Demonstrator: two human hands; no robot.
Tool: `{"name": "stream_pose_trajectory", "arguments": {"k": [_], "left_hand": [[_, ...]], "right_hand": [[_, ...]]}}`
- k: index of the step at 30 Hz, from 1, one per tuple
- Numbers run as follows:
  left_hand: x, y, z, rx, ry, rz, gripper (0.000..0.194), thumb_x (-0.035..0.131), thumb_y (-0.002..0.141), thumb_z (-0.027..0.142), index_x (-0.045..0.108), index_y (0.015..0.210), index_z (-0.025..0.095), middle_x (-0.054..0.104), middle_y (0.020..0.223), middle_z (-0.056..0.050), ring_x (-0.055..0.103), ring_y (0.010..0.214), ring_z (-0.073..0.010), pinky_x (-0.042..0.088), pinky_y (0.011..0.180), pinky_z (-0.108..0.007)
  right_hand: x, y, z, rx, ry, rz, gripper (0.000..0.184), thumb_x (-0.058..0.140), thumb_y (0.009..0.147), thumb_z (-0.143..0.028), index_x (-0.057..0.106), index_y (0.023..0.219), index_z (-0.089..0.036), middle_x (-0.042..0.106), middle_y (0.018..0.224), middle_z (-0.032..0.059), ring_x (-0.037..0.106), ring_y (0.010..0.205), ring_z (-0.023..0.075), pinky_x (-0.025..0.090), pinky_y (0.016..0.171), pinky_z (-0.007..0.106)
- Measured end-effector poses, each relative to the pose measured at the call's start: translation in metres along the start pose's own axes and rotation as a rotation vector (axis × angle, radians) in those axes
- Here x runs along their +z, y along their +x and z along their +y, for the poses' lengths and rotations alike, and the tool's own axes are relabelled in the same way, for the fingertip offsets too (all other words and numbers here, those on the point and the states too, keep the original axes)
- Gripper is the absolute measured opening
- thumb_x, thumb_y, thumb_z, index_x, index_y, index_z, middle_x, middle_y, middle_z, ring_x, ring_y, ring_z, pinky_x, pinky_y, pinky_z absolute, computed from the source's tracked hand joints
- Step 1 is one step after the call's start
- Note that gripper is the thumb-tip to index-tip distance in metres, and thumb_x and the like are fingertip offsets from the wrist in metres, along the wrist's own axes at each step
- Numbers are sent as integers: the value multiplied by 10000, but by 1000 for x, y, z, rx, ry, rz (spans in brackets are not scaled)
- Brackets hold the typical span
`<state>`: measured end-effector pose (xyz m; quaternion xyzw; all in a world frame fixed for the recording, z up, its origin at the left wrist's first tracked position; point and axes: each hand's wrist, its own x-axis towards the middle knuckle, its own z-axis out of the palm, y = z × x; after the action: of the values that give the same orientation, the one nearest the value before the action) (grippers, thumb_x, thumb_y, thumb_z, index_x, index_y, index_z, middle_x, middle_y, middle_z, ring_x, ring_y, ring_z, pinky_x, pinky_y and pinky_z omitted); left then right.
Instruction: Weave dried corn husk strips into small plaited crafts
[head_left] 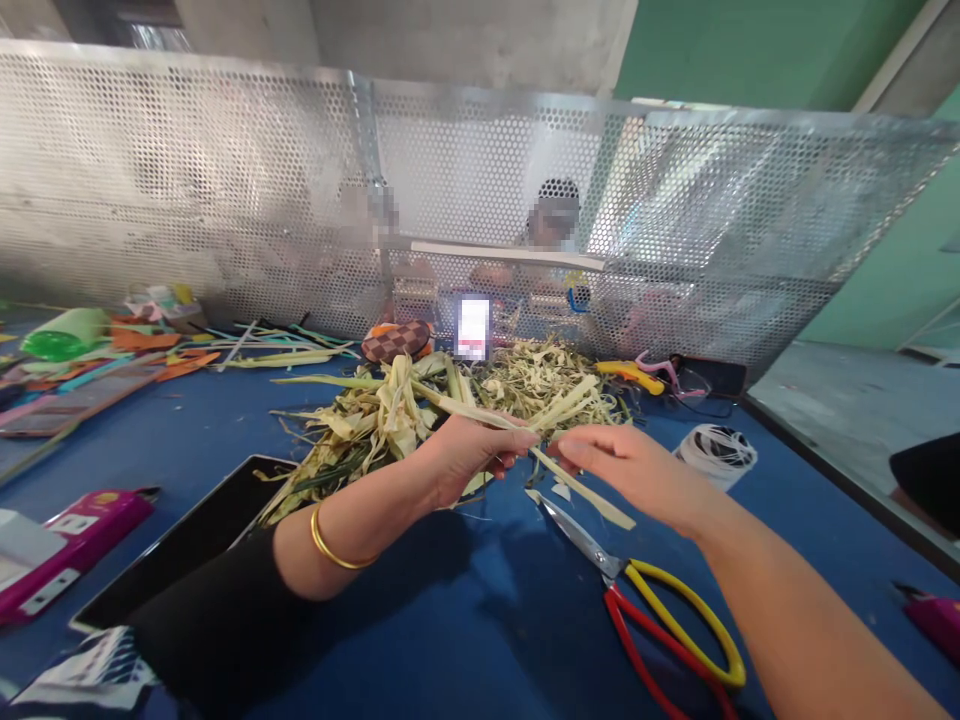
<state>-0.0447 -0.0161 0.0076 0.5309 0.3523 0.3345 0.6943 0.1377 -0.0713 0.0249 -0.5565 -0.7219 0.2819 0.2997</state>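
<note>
My left hand (469,455), with a gold bangle at the wrist, pinches a long pale corn husk strip (589,490) between thumb and fingers. One end of the strip slants down to the right above the table. My right hand (630,470) is close by, its fingers curled together against the strip near my left thumb; what lies between them is hidden. Behind my left hand sits a heap of corn husks (390,410), and beyond both hands a pile of shredded husk (540,380). Below my right hand lie scissors (607,570) with one red and one yellow handle, blades slightly apart.
A black tray (187,540) and a magenta box (82,540) lie at left. White cord (716,455) is at right; a yellow tool (630,377) is farther back. A lit phone (472,328) stands before a perforated metal screen (480,150), with people behind it.
</note>
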Motion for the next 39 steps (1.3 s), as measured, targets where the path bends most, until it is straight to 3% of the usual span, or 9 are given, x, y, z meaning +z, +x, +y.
{"name": "stream_pose_trajectory", "arguments": {"k": [4,7,10,15,19,22,27,32,39], "left_hand": [[1,-4,4,-40,13,-125,313,750,599,410,653,673,122,563,578,-9,429,478,-72,247,406,-211],[5,-6,2,-81,8,-114,333,744,593,434,666,693,125,522,550,14,365,449,-51,188,407,-207],[9,-5,-2,-104,33,-56,271,758,557,366,646,641,133,449,489,51,273,415,-30,127,413,-210],[9,-4,-5,-91,88,-110,197,733,553,296,609,563,144,409,454,60,258,401,-37,115,404,-222],[7,-5,-5,-100,219,-104,195,723,561,308,627,581,140,432,459,54,275,403,-45,140,398,-221],[8,-6,-8,-117,347,-113,215,714,581,335,656,651,140,450,482,54,305,416,-52,173,402,-214],[16,-9,-14,-125,517,-105,217,665,615,315,575,513,146,461,475,43,371,443,-68,249,419,-216],[22,-10,-18,-118,425,-155,145,618,647,263,607,561,147,481,462,44,366,420,-55,240,419,-203],[16,-8,-17,-94,452,-201,336,685,627,438,583,491,148,375,363,60,290,365,-52,194,393,-218]], "right_hand": [[11,9,6,123,489,176,324,624,740,-474,600,659,-161,613,640,16,550,591,133,431,595,288],[26,14,8,119,658,263,334,675,691,-461,567,581,-165,583,576,-2,517,535,116,414,558,274],[34,16,11,106,603,331,339,664,699,-443,559,525,-172,552,504,-14,497,505,113,400,554,270],[32,16,15,117,437,376,363,599,741,-437,524,487,-189,529,459,-13,497,475,125,394,543,272],[20,8,6,149,-156,316,469,514,809,-489,486,443,-196,474,397,-9,461,418,130,318,478,264],[16,-2,-7,24,-538,539,426,542,806,-496,521,507,-193,491,454,-1,467,463,140,274,476,260],[32,-1,-14,-216,-231,333,126,617,775,-300,639,866,-215,645,848,32,584,733,161,423,647,274],[44,8,-6,-86,60,268,63,560,757,-222,570,698,-203,582,671,-16,533,635,139,403,595,259],[42,9,1,9,157,451,152,519,778,-274,485,650,-201,453,550,-56,409,504,106,306,496,238]]}}
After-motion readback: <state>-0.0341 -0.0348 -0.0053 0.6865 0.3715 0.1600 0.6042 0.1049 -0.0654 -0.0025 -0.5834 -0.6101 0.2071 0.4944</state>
